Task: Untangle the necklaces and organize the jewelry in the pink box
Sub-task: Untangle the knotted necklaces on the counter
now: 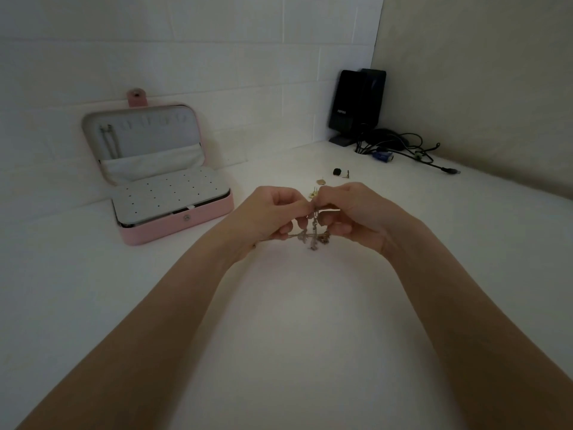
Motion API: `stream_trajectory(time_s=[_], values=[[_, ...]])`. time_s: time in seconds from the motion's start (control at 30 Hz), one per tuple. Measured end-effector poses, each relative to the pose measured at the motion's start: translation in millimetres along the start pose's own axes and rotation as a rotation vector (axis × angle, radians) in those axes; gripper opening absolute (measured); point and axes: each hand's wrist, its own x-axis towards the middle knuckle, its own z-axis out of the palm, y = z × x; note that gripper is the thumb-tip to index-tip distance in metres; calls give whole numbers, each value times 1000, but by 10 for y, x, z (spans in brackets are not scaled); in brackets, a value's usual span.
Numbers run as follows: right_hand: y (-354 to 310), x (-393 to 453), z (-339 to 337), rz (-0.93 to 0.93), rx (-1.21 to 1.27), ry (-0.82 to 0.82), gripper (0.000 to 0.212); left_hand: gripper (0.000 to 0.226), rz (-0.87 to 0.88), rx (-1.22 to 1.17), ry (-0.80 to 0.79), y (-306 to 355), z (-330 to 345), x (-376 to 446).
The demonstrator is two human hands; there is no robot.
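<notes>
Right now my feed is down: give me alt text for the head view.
Both hands, left hand and right hand, pinch a tangled silver chain cluster above a white table. The open pink box sits to the left with one chain hung in its lid; small earrings lie beyond the hands.

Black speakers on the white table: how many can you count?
2: black upright speakers and, one close behind the other in the far right corner beside tangled cables. The rear one is partly hidden.

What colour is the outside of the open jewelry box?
Pink, with a pale grey lining inside; the jewelry box shows best in the head view.
</notes>
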Motion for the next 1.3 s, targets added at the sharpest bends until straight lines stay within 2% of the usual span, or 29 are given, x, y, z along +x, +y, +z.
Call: stream_trajectory(time_s=[0.1, 0.2, 0.27, 0.37, 0.57, 0.63, 0.7, 0.8, 0.93, 1.0, 1.07, 1.17, 1.3], values=[[1, 1, 11, -7, -29, 12, 20, 19, -34, -41, -11, -6, -34, -9], [-3, 6, -10, -16, -20, 12, 16, 18, -46, -115, -32, 0, -66, -21], [-2, 9, -24, -28, -24, 10, 4, 21, -51, -159, -8, 0, -71, -15], [-2, 10, -39, -37, -8, -6, 4, 26, -26, -154, 70, 0, -64, 3], [-13, 17, -66, -35, 160, 73, 21, 17, 341, 252, 164, 27, -4, -16], [-20, 18, -53, -45, 220, 109, 22, 18, 441, 311, 231, 12, 16, -1], [-24, 21, -29, -60, 281, 110, 23, 24, 466, 287, 276, -2, 23, 19], [-12, 18, 9, -92, 319, 52, 25, 26, 354, 189, 291, -16, 54, 40], [-3, 18, 16, -114, 352, -48, 26, 25, 92, -160, 277, -39, 139, 59], [-6, 16, -1, -95, 315, -40, 21, 21, 26, -294, 294, -34, 127, 70], [10, 11, -5, -91, 169, -3, 15, 22, 9, -367, 320, -35, 96, 77], [58, 13, 24, -129, -151, 81, 7, 23, 15, -334, 339, -58, 71, 81], [57, 12, 7, -165, -211, 170, 5, 17, 39, -342, 294, -48, 56, 68]])
